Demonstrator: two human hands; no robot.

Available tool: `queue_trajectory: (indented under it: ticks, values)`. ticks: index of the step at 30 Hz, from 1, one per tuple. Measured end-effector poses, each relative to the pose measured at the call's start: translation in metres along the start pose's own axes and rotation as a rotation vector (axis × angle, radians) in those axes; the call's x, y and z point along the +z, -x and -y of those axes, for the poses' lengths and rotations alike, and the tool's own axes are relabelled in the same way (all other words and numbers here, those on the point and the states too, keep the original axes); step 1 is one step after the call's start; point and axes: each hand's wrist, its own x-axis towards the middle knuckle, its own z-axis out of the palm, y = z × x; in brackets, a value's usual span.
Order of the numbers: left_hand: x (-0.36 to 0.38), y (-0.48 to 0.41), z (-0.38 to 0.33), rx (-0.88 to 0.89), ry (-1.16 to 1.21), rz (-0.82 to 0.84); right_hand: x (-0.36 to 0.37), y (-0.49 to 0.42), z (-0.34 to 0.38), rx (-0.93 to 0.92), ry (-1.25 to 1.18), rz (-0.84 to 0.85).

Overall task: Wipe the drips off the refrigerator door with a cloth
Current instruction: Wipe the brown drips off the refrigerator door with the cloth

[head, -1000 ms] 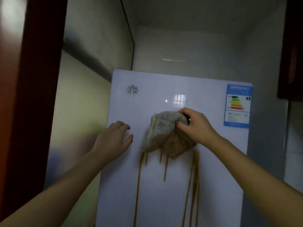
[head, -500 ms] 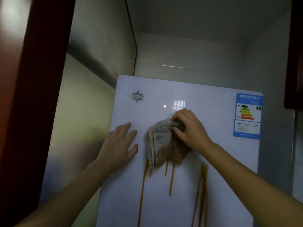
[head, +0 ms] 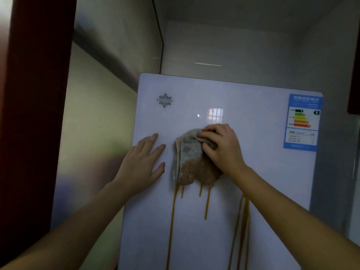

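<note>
The white refrigerator door (head: 263,172) fills the middle of the view. Several orange-brown drips (head: 172,221) run down it from mid-height to the bottom edge of the frame. My right hand (head: 222,147) grips a grey cloth (head: 188,152) by its top and presses it against the door; the cloth's lower part is stained brown and hangs just above the drip tops. My left hand (head: 144,162) lies flat and open on the door, a little to the left of the cloth, not touching it.
A blue energy label (head: 302,121) sticks to the door's upper right corner and a brand logo (head: 164,100) sits at upper left. A dark red frame (head: 35,114) stands close on the left, a wall (head: 335,133) on the right.
The cloth has folded narrower and now hangs straight down under my right hand. My left hand's fingers have spread flat on the door. The view has shifted so the door sits lower and more to the right.
</note>
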Motion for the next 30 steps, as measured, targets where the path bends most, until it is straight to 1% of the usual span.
queue_trajectory:
  ticks: [3,8,12,15,18,21,24,27,30]
  values:
    - [0.003,0.001,0.001,0.005,0.004,-0.009,0.005,0.011,0.002,-0.025,0.053,-0.033]
    - [0.005,0.001,0.0,0.007,0.028,-0.035,0.009,0.023,0.004,-0.05,0.111,0.022]
    - [0.005,0.002,0.001,0.0,0.035,-0.045,0.01,0.02,0.005,-0.051,0.182,0.027]
    - [0.007,0.002,0.001,0.004,0.044,-0.055,0.008,0.014,0.005,-0.037,0.23,-0.019]
    - [0.008,0.003,0.001,0.001,0.043,-0.058,0.002,0.005,0.002,0.036,0.281,-0.105]
    - [0.01,0.003,0.0,-0.007,0.052,-0.057,-0.003,-0.006,-0.001,0.059,0.296,-0.112]
    - [0.01,0.003,0.0,-0.01,0.056,-0.057,-0.002,-0.008,0.0,-0.004,0.297,-0.095]
    - [0.009,0.003,-0.001,-0.014,0.055,-0.063,0.006,-0.004,-0.002,-0.103,0.282,-0.154]
    - [0.009,0.003,-0.001,-0.012,0.054,-0.066,0.011,-0.002,-0.003,-0.111,0.259,-0.159]
